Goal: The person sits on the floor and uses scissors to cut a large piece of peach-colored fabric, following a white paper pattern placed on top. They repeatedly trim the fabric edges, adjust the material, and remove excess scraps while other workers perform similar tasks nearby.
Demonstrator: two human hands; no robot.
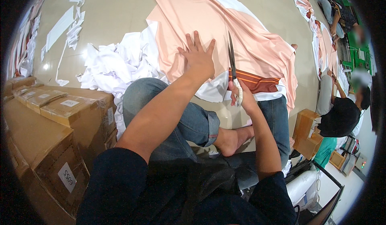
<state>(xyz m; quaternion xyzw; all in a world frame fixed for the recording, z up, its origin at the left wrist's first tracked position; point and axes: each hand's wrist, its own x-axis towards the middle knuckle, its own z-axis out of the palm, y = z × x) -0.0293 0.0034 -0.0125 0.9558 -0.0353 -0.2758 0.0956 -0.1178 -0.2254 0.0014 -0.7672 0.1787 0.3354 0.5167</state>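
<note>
A: How are the hands placed?

B: The left hand (pixel 198 60) is laid flat, fingers spread wide, on the peach cloth (pixel 225 32). Scissors (pixel 232 58) are gripped by the right hand (pixel 240 94), blades pointed away over the cloth, just beside the left hand.

A: And where is the cloth found?

B: It is spread on the floor (pixel 116 12) before the crossed legs, with a brown striped band (pixel 257 82) near the right hand. White scraps (pixel 116 64) are heaped to its left, and cardboard boxes (pixel 60 116) are stacked further left. Another person (pixel 341 116) is seated to the right.
</note>
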